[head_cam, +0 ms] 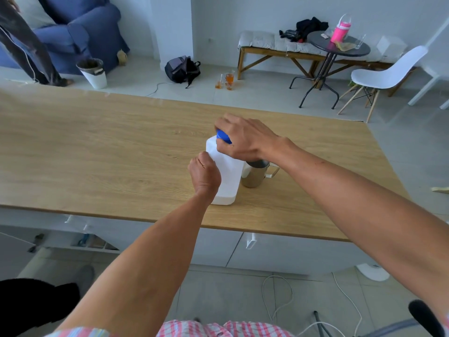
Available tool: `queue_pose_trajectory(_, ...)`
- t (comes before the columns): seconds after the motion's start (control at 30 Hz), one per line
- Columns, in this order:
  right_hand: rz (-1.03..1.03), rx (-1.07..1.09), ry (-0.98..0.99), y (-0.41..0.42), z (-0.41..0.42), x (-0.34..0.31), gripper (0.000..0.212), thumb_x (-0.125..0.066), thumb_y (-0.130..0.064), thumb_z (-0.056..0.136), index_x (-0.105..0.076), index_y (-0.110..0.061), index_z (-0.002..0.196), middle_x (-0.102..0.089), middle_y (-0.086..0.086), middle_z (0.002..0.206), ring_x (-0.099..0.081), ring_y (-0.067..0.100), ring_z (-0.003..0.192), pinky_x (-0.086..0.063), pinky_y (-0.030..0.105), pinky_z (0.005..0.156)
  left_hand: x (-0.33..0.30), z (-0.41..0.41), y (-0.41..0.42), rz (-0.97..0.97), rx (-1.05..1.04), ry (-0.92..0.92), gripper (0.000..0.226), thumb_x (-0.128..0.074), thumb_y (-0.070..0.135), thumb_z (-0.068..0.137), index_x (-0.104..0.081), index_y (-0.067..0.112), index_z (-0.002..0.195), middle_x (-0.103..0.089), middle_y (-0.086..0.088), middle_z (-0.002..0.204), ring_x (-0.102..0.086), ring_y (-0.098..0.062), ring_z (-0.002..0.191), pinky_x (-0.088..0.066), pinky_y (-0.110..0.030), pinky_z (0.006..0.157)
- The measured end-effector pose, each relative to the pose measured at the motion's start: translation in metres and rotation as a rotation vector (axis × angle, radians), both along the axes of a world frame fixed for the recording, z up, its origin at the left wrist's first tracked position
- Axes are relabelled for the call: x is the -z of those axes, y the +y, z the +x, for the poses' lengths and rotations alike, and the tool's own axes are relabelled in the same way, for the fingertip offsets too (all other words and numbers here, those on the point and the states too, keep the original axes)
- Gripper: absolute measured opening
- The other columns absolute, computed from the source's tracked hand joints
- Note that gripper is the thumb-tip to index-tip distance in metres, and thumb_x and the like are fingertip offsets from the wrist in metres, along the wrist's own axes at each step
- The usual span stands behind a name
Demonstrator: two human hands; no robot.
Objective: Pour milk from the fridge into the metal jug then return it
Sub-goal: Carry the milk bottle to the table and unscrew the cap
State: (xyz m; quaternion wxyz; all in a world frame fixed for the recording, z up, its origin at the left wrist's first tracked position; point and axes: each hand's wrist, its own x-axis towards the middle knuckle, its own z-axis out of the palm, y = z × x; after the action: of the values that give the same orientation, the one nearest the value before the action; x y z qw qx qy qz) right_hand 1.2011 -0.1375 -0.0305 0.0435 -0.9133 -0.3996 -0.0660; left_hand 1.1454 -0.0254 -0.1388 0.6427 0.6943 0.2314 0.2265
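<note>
While left hand [205, 175] grips bottle [224, 176] steady on surface [97, 152], right hand [239, 137] fingers curl round blue cap [223, 136]; twist squarely, keeping clear of jug [255, 176].

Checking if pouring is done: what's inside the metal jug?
Only part of the jug rim shows; the right hand, gripping the blue cap, covers most of its opening. Contents cannot be seen.
</note>
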Motion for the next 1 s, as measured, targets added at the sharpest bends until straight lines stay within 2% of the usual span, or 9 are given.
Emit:
queue_pose_trajectory(0.13, -0.033, 0.023, -0.024, 0.002, -0.003, -0.005, 0.056, -0.042, -0.062, 0.094, -0.05, -0.026, 0.135, -0.052, 0.001, 0.117, -0.057, 0.022, 0.086, -0.047, 0.037, 0.07, -0.003, -0.001, -0.001, 0.009, -0.006, 0.016, 0.026, -0.029, 0.023, 0.08, -0.025, 0.017, 0.055, -0.024, 0.0, 0.058, -0.021, -0.02, 0.063, -0.023, -0.039, 0.058)
queue_pose_trajectory(0.2, -0.053, 0.136, -0.057, 0.004, -0.002, -0.007, 0.067, -0.035, -0.078, 0.094, -0.052, -0.021, 0.125, -0.058, 0.002, 0.115, -0.06, 0.024, 0.084, -0.049, 0.039, 0.073, -0.005, -0.002, -0.002, -0.023, -0.014, 0.026, 0.025, -0.029, 0.024, 0.08, -0.026, 0.017, 0.056, -0.026, 0.0, 0.06, -0.024, -0.02, 0.064, -0.025, -0.039, 0.06)
queue_pose_trajectory(0.3, -0.075, 0.123, -0.033, 0.004, -0.002, -0.009, 0.054, -0.041, -0.067, 0.1, -0.057, -0.016, 0.104, -0.057, -0.002, 0.099, -0.058, 0.025, 0.082, -0.046, 0.038, 0.072, -0.003, -0.001, -0.002, -0.035, -0.013, -0.007, 0.028, -0.03, 0.022, 0.08, -0.022, 0.018, 0.053, -0.021, 0.01, 0.05, -0.018, -0.013, 0.055, -0.021, -0.039, 0.055)
queue_pose_trajectory(0.4, 0.049, 0.06, 0.098, 0.0, -0.001, -0.013, 0.038, -0.048, -0.05, 0.101, -0.064, -0.016, 0.108, -0.059, -0.001, 0.105, -0.059, 0.023, 0.089, -0.048, 0.038, 0.078, -0.002, -0.001, -0.002, -0.007, -0.004, -0.01, 0.028, -0.031, 0.019, 0.08, -0.021, 0.019, 0.053, -0.019, 0.011, 0.047, -0.016, -0.01, 0.052, -0.018, -0.035, 0.052)
queue_pose_trajectory(0.53, 0.54, 0.104, 0.283, -0.015, 0.0, -0.013, 0.032, -0.063, -0.041, 0.095, -0.071, -0.01, 0.098, -0.068, 0.008, 0.091, -0.062, 0.024, 0.081, -0.053, 0.04, 0.077, -0.004, -0.003, -0.002, 0.011, -0.011, 0.011, 0.024, -0.029, 0.021, 0.08, -0.021, 0.018, 0.057, -0.023, -0.003, 0.061, -0.018, -0.013, 0.055, -0.019, -0.036, 0.053)
queue_pose_trajectory(0.63, 1.055, 0.262, 0.469, -0.034, -0.01, 0.003, 0.033, -0.081, -0.026, 0.089, -0.069, 0.003, 0.101, -0.073, 0.021, 0.089, -0.07, 0.019, 0.069, -0.055, 0.034, 0.061, -0.007, -0.005, -0.004, 0.005, -0.001, 0.014, 0.023, -0.03, 0.02, 0.08, -0.022, 0.018, 0.058, -0.022, 0.002, 0.061, -0.021, -0.009, 0.045, -0.017, -0.028, 0.046)
queue_pose_trajectory(0.73, 1.391, 0.463, 0.534, -0.051, -0.025, 0.038, 0.041, -0.087, -0.019, 0.084, -0.067, 0.005, 0.109, -0.075, 0.02, 0.094, -0.073, 0.022, 0.073, -0.061, 0.038, 0.069, -0.004, -0.004, -0.004, -0.015, 0.003, 0.002, 0.028, -0.031, 0.016, 0.084, -0.021, 0.02, 0.059, -0.02, 0.006, 0.058, -0.017, -0.007, 0.046, -0.016, -0.024, 0.044)
queue_pose_trajectory(0.83, 1.398, 0.639, 0.571, -0.064, -0.042, 0.08, 0.039, -0.092, -0.02, 0.077, -0.074, -0.009, 0.11, -0.078, 0.0, 0.096, -0.073, 0.01, 0.083, -0.059, 0.025, 0.079, 0.0, -0.002, -0.003, -0.04, 0.005, 0.014, 0.032, -0.032, 0.012, 0.088, -0.021, 0.021, 0.059, -0.02, 0.014, 0.05, -0.017, -0.007, 0.048, -0.017, -0.023, 0.044)
queue_pose_trajectory(1.0, 1.239, 0.748, 0.632, -0.076, -0.069, 0.138, 0.046, -0.095, -0.016, 0.073, -0.072, -0.011, 0.113, -0.074, -0.001, 0.102, -0.067, -0.006, 0.08, -0.052, 0.012, 0.072, 0.0, 0.0, -0.003, -0.034, -0.003, 0.016, 0.025, -0.03, 0.021, 0.082, -0.021, 0.021, 0.059, -0.023, 0.005, 0.056, -0.021, -0.014, 0.057, -0.021, -0.032, 0.051)
